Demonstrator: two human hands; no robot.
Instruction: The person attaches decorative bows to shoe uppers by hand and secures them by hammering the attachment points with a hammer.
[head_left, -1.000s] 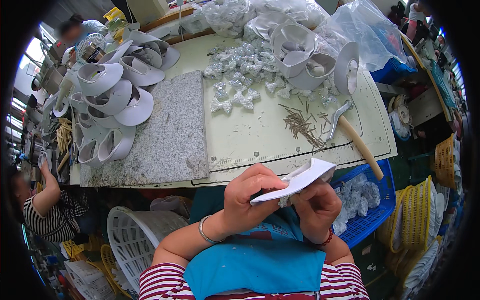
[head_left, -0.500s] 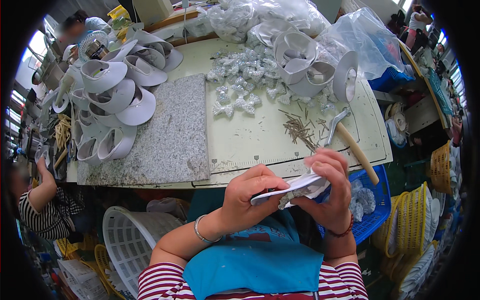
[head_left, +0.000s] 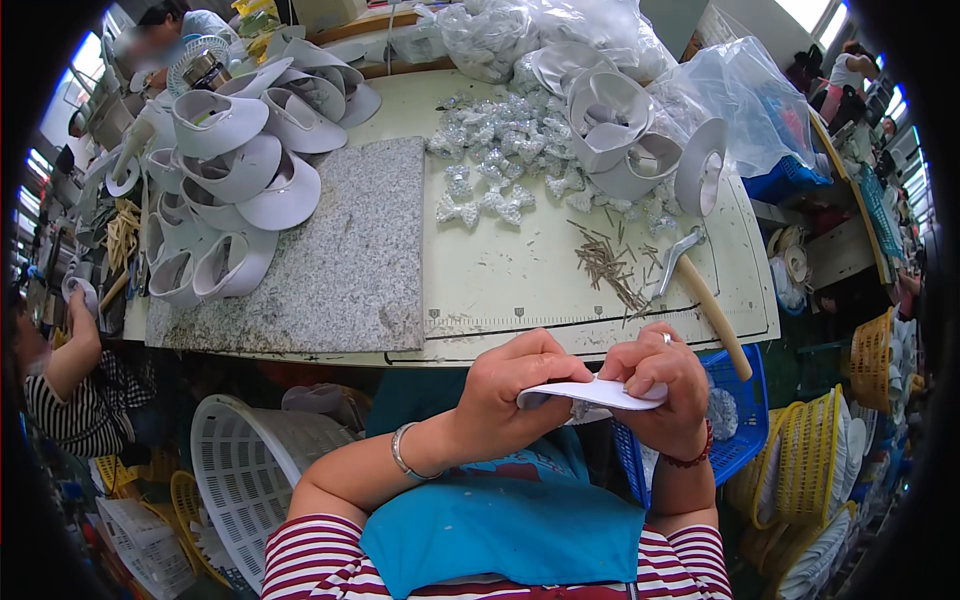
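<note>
Just in front of the table edge, my left hand (head_left: 510, 395) and my right hand (head_left: 662, 390) grip a thin white curved piece with a rounded brim (head_left: 560, 392) between them. My left fingers pinch one end, and my right fingers bend over its top edge at the other. A bit of silvery material shows beneath it, mostly hidden by my hands. Beyond my right hand lies a hammer with a bent metal head and pale wooden handle (head_left: 715, 318). Beside it are scattered thin brown sticks (head_left: 603, 265).
Glittery silver bows (head_left: 505, 150) lie heaped on the table. A grey stone slab (head_left: 350, 250) carries stacked white brimmed pieces (head_left: 285, 195); more (head_left: 605, 110) sit at the back. A blue basket (head_left: 755, 400) and white basket (head_left: 235, 460) stand below. Another person (head_left: 70, 400) works at left.
The white piece has turned from a steep tilt to nearly level, its smooth face now upward. My right fingers have come down onto its edge, and the silvery part beneath shows less.
</note>
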